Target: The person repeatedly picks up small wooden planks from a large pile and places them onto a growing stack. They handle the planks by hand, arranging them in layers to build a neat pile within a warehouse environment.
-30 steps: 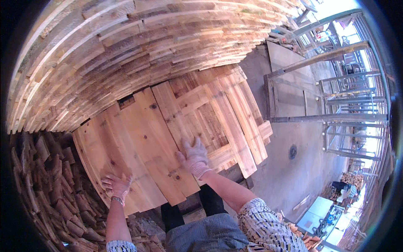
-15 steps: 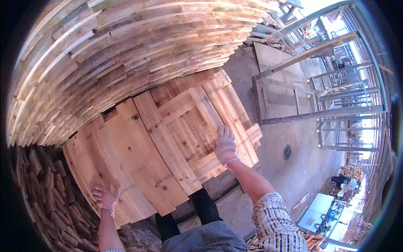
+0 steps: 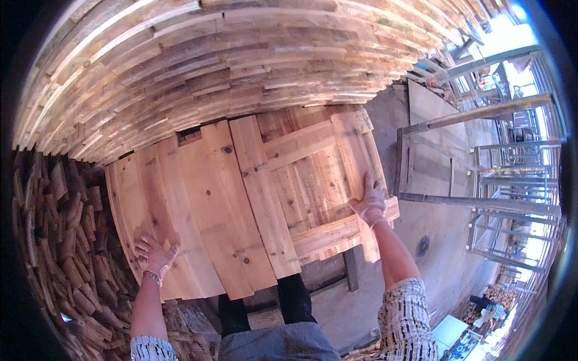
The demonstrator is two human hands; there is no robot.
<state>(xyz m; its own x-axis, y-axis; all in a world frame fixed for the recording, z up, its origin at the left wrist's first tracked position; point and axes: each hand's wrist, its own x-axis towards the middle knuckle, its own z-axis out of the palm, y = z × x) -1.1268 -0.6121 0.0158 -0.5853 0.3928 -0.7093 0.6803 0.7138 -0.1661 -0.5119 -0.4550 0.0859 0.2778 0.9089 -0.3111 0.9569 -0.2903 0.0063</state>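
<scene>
A layer of pale wooden boards (image 3: 211, 204) lies in front of me, most of them side by side. My left hand (image 3: 158, 254), in a thin glove with a bracelet at the wrist, rests with spread fingers on a wide board at the left. My right hand (image 3: 371, 204), also gloved, lies with outstretched fingers over a narrower board (image 3: 348, 150) at the right side. Beneath it, a crosswise board (image 3: 328, 236) sticks out at the near right. Whether the right thumb hooks a board edge is hard to see.
A tall stack of timber (image 3: 259, 66) rises directly behind the boards. Rough wood pieces (image 3: 72, 240) are piled at the left. Metal frames (image 3: 481, 201) stand on the concrete floor (image 3: 445, 234) at the right. Farther off, a person (image 3: 490, 308) is near a wood pile.
The view has swung, so the scene sits differently. My right hand has shifted toward the boards' right edge, its fingers more spread. My left hand stays on the wide board.
</scene>
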